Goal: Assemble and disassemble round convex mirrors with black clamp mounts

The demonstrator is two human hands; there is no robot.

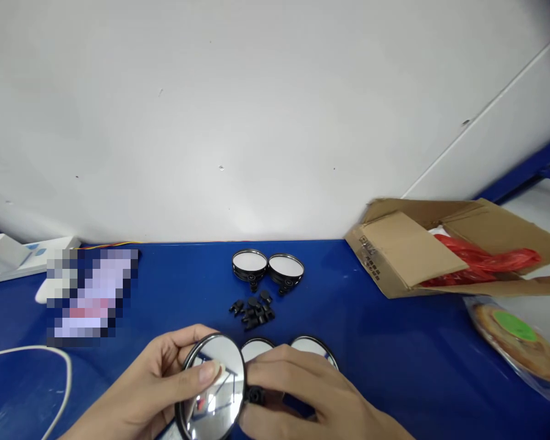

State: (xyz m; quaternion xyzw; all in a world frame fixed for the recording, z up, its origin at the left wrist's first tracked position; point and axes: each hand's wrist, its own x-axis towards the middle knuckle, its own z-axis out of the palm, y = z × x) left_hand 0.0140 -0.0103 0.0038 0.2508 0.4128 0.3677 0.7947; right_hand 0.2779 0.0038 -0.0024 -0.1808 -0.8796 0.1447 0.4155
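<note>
My left hand (151, 385) grips a round mirror (224, 406) with a black rim, its thumb lying across the glass and its fingers behind. At the mirror's right edge is a small black mount (255, 396), and the fingers of my right hand (309, 394) are closed around it. Part of that mount is hidden by the fingers. Two more round mirrors lie just beyond my right hand, a left one (255, 348) and a right one (312, 346), both partly covered. Farther back sits a small pile of black plastic fittings (255, 311).
Two round mirrors, one left (250, 261) and one right (286, 266), rest near the wall with mounts attached. An open cardboard box (385, 256) holds red plastic (486, 263). Packaged round bread (522, 342) lies right. A blurred-out flat object (96, 293) and white cable (68, 379) are left.
</note>
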